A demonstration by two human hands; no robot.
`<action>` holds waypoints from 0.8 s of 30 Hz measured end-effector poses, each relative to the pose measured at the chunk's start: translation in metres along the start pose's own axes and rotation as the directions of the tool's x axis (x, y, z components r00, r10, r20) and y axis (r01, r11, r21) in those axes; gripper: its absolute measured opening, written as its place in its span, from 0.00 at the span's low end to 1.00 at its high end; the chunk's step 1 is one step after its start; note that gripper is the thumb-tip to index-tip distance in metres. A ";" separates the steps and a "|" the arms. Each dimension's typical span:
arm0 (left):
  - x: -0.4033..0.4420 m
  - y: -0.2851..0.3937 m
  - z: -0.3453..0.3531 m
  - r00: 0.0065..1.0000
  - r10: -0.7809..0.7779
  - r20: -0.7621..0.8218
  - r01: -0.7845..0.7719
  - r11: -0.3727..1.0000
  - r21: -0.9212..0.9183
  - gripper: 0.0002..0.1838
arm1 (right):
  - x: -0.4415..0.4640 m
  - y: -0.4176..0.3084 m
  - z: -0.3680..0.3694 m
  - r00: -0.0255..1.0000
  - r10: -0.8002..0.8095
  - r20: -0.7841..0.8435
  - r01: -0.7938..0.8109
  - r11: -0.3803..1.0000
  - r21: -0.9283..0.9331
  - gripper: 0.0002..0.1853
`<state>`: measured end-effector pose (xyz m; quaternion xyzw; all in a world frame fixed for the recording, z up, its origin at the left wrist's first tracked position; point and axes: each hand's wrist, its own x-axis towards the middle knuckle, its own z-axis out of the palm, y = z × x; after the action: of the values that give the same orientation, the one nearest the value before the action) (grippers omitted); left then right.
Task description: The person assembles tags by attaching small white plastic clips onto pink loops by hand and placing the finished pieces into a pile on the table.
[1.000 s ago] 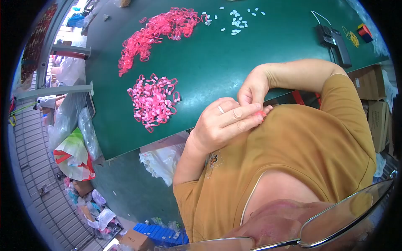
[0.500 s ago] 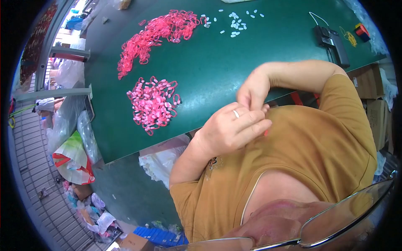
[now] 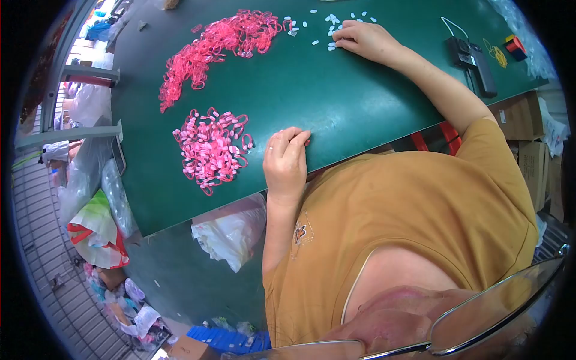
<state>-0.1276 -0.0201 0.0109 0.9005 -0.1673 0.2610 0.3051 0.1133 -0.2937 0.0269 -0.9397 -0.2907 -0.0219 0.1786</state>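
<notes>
Pale grey tiling (image 3: 45, 252) runs down the far left, then clear plastic bags (image 3: 117, 204) and a white, green and red carrier bag (image 3: 99, 219) beside the left edge of my smooth, dark green surface (image 3: 288, 90). Toward its far left corner lies a long heap of thin, bright pink loops (image 3: 222, 42); nearer the near left corner sits a smaller pile of pink loops with pale oval pieces (image 3: 210, 150). Next comes my left hand (image 3: 285, 162), by the near edge, its fingers bent and drawn together; a trace of red shows at the tips, but I cannot tell whether they grip a loop. Half a second ago my hands met in front of my chest; now they have parted, and my right hand (image 3: 367, 41) has reached toward the far edge. Its fingers are down among small, white, oval pieces (image 3: 332, 19); whether they have hold of one I cannot tell. I take this to mean that the close two-handed work has paused while the right hand deals with the white pieces. Toward the surface's right end lie a black, box-like device (image 3: 483, 72), a tangle of thin yellow strands (image 3: 497, 57) and a small red-and-black block (image 3: 515, 48), well apart from both hands.
</notes>
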 end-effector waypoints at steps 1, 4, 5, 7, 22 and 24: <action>-0.004 0.004 0.001 0.998 -0.057 -0.008 0.057 0.998 -0.018 0.12 | 0.000 -0.001 -0.001 1.000 0.000 0.004 0.000 1.000 0.001 0.13; -0.011 0.005 0.003 0.991 -0.131 -0.040 0.129 0.991 -0.043 0.11 | -0.003 0.001 0.002 1.000 -0.016 0.022 0.017 0.997 -0.071 0.13; -0.012 0.005 0.003 0.987 -0.148 -0.070 0.145 0.988 -0.045 0.11 | -0.005 0.003 0.005 0.994 -0.099 -0.043 0.094 0.989 -0.115 0.12; -0.015 0.001 0.003 0.985 -0.161 -0.069 0.155 0.985 -0.075 0.10 | -0.005 0.003 0.009 0.977 -0.191 -0.098 0.174 0.972 -0.160 0.11; -0.004 -0.003 0.000 0.956 -0.282 -0.084 0.274 0.957 -0.097 0.10 | -0.019 -0.105 0.009 0.769 -0.608 0.196 0.599 0.793 0.113 0.06; -0.005 -0.002 -0.001 0.960 -0.269 -0.079 0.263 0.961 -0.079 0.10 | -0.020 -0.114 0.011 0.750 -0.634 0.187 0.613 0.773 0.163 0.06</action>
<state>-0.1307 -0.0173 0.0076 0.8915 -0.0396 0.2515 0.3747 0.0333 -0.2134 0.0505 -0.7756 -0.6069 0.0424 0.1685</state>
